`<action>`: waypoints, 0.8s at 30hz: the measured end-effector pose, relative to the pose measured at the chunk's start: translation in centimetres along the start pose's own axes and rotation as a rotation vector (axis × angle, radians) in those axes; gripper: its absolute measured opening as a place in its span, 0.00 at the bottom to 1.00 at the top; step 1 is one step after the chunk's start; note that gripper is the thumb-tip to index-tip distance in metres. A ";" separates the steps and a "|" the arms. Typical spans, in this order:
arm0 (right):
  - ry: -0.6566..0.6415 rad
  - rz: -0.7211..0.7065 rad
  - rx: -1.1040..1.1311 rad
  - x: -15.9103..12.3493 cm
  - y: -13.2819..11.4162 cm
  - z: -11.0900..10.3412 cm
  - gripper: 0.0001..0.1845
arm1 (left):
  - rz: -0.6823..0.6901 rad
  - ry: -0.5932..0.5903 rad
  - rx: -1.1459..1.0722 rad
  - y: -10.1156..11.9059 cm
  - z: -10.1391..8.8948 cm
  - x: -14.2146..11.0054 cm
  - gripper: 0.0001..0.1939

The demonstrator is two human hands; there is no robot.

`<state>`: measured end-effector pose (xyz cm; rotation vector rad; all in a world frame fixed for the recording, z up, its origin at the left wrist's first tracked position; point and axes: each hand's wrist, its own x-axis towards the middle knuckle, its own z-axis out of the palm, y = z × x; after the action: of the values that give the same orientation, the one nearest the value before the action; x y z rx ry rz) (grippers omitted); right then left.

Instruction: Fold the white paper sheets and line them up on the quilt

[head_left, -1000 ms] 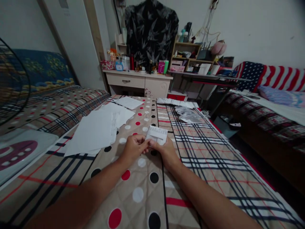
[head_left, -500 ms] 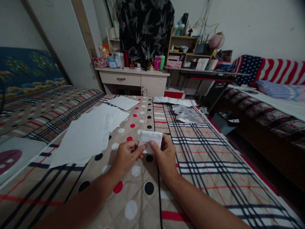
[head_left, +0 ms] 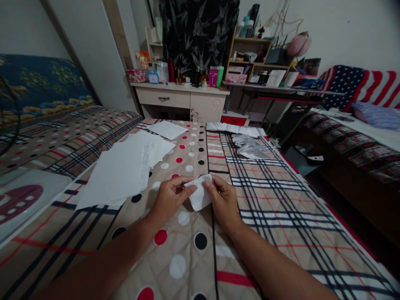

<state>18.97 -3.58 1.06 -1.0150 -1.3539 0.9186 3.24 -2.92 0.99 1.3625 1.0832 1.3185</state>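
Observation:
A small white folded paper (head_left: 201, 198) with printed markings along its upper edge is held up over the patterned bedspread (head_left: 187, 241). My left hand (head_left: 171, 196) pinches its upper left corner between thumb and fingers. On the other side, my right hand (head_left: 223, 196) grips the upper right edge, its thumb lying across the front. The lower part of the paper hangs free between the hands. To the left lies a spread stack of white paper sheets (head_left: 115, 175), and a single white sheet (head_left: 168, 130) rests beyond it.
A fanned pile of small silvery-white packets (head_left: 251, 148) lies at the far right, with a long white strip (head_left: 234, 129) behind it. A clear case with a dark red print (head_left: 25, 200) is at the left. Past the bed stand a dresser (head_left: 208, 103) and a grey bin (head_left: 301, 160).
Both hands have shifted their hold to the paper's top edge, and its lower part now hangs down in view. The camera view has turned slightly left.

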 end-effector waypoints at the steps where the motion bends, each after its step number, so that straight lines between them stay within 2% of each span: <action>1: -0.010 -0.003 0.007 0.0 0.1 -0.1 0.08 | 0.000 0.009 0.002 0.1 -0.1 0.1 0.13; 4: 0.009 0.010 0.054 0.0 0.2 0.0 0.11 | -0.033 0.048 -0.034 0.0 -0.2 0.2 0.10; 9: 0.044 0.115 0.164 0.0 -0.2 0.5 0.16 | -0.076 0.159 -0.126 -0.6 -0.2 0.4 0.12; 14: 0.004 0.246 0.213 -0.2 -0.4 1.0 0.12 | -0.082 0.196 -0.131 -0.3 -0.3 0.5 0.12; 17: 0.049 0.252 0.182 -0.2 -0.2 0.8 0.10 | -0.134 0.084 -0.182 -0.1 -0.2 0.4 0.14; 21: 0.104 0.220 0.202 0.0 0.0 0.5 0.11 | -0.274 -0.221 -0.139 0.0 0.1 0.1 0.19; 24: 0.111 0.228 0.214 0.0 0.2 0.3 0.14 | -0.310 -0.297 -0.058 0.0 0.3 -0.2 0.16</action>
<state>18.71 -3.51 0.85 -1.0512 -1.0370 1.1344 3.51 -3.15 0.99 1.2419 0.9959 0.8844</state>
